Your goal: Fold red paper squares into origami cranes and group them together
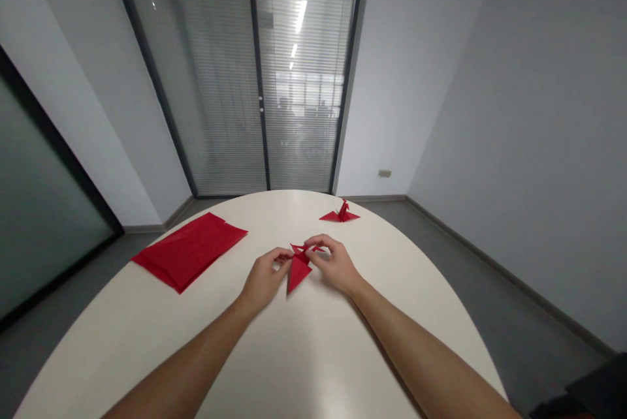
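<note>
Between my hands is a red origami crane (299,271), its pointed wing angled toward me over the table. My left hand (267,275) pinches it at the left side, thumb and fingers closed together. From the right, my right hand (334,263) grips the crane near its narrow pointed end, which sticks out past the fingers. Parts of the folded paper are hidden behind the fingertips. Farther back and to the right, a second red origami crane (341,213) stands with its wings spread.
A stack of red paper sheets (191,250) lies at the left of the round white table (392,288). Behind the table are glass doors with blinds (220,79). A dark object (592,389) shows at the lower right corner, beyond the table's edge.
</note>
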The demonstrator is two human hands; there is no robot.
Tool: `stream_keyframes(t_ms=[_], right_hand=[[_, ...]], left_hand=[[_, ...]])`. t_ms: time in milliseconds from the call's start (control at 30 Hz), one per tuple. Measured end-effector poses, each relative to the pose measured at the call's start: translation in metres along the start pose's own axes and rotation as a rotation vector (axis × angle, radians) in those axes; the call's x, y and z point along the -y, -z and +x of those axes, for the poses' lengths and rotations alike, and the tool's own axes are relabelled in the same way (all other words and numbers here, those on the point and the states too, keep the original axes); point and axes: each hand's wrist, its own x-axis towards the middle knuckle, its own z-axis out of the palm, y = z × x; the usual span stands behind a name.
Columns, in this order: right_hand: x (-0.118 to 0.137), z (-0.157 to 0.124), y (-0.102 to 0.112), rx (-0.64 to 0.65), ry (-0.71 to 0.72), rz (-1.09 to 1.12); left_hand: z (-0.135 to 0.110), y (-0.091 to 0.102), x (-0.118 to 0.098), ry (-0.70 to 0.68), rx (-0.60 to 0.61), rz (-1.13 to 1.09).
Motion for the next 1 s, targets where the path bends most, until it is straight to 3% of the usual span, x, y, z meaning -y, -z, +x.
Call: stream_keyframes(t_ms=[333,1000], right_hand=[[0.005,0.002,0.001,-0.023,0.110,-0.130],[-0.002,0.006,-0.001,-0.202,0.032,-0.090]], left_hand=[[-0.005,0.002,-0.012,-0.112,-0.014,0.210],[-0.010,0.002,-0.020,-0.216,-0.021,0.311]])
